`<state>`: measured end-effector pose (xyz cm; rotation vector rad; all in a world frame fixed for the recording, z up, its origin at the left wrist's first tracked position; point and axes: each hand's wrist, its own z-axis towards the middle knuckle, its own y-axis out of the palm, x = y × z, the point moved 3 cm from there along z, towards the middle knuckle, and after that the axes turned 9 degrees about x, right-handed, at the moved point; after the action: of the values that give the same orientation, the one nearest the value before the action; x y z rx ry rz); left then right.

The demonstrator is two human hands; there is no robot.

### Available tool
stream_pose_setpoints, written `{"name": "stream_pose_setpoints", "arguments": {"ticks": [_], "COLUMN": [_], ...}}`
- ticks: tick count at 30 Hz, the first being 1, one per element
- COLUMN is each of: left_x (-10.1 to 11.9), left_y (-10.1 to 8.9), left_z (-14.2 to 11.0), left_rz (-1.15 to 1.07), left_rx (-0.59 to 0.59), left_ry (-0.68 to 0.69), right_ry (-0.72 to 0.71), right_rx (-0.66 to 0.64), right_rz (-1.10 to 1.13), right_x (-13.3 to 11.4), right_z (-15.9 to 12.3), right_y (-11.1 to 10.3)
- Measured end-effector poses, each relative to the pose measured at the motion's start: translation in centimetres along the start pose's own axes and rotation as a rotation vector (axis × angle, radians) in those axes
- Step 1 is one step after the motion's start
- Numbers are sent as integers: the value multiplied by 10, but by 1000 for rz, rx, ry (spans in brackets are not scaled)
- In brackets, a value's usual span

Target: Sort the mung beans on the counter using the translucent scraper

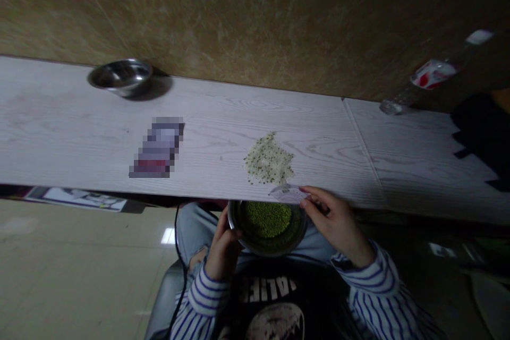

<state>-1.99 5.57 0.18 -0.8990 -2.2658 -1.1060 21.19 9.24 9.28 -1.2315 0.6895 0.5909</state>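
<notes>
My left hand point(223, 248) grips the left rim of a steel bowl point(274, 251), which sits against the table's front edge above my lap. Green mung beans point(270, 219) cover its bottom. Between the thumb and fingers of my right hand point(332, 219) is a thin, see-through plastic piece point(289, 193) with a pale purple tint, over the table edge and the bowl's back rim. What it is exactly, I cannot make out. Just beyond it, a heap of white rice grains mixed with green beans point(270, 160) lies on the table.
On the white wood-grain table point(215, 117), a second steel bowl point(120, 78) stands back left by the wall. A blurred-out phone-like rectangle point(157, 147) lies left of the heap. A plastic bottle point(432, 74) stands back right, near a dark cloth item point(484, 130). A seam crosses the tabletop.
</notes>
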Motion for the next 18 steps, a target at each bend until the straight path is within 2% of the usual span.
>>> {"name": "stream_pose_setpoints", "arguments": {"ticks": [6, 13, 18], "left_x": [7, 11, 11], "left_y": [-10, -14, -14], "left_z": [2, 1, 2], "left_rz": [17, 15, -20], "left_rx": [27, 46, 54], "left_ry": [6, 17, 14], "right_ry": [-33, 26, 6], "right_rx": [-51, 44, 5], "right_rz": [28, -6, -17], "right_x": [-10, -10, -13], "right_z": [3, 14, 15], "right_y": [10, 12, 17]}}
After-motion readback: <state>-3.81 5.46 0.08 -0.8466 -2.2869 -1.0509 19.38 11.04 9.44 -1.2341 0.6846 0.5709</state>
